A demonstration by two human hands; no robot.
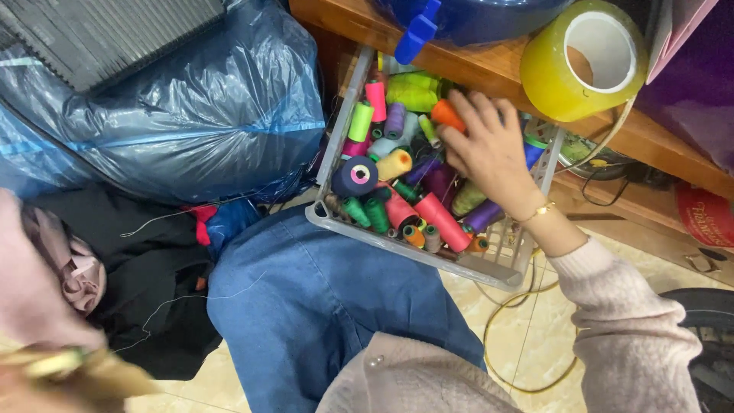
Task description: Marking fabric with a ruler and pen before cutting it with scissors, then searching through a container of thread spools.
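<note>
Nearest the camera, the left hand point(34, 306) sat at the lower left edge, blurred and very close; something yellowish lay by it, but whether its fingers were closed on that or loose could not be told. Just beyond lay the person's knee in blue denim trousers point(306, 298), with dark cloth and a pink garment point(76, 271) heaped to its left on the tiled floor.

Propped against that knee stood the grey slatted plastic basket point(428, 256), full of cone-shaped thread spools in many colours lying every way. The right hand point(489, 149) reached into it from the right, palm down, fingers spread and slightly curled over the pile. Its fingertips touched a small orange thread spool point(446, 115) near the far rim; the fingers rested on it rather than wrapping it, so no firm hold showed. That spool lay ahead and to the left of the palm, its long axis slanting from upper left to lower right, roughly in line with the fingers. The right hand was far nearer to it; the left was well apart, across the knee.

Farther off, a wooden shelf point(474, 65) carried a large roll of yellowish clear tape point(585, 57), and a crinkled blue plastic bag point(199, 107) bulged at the far left.
</note>
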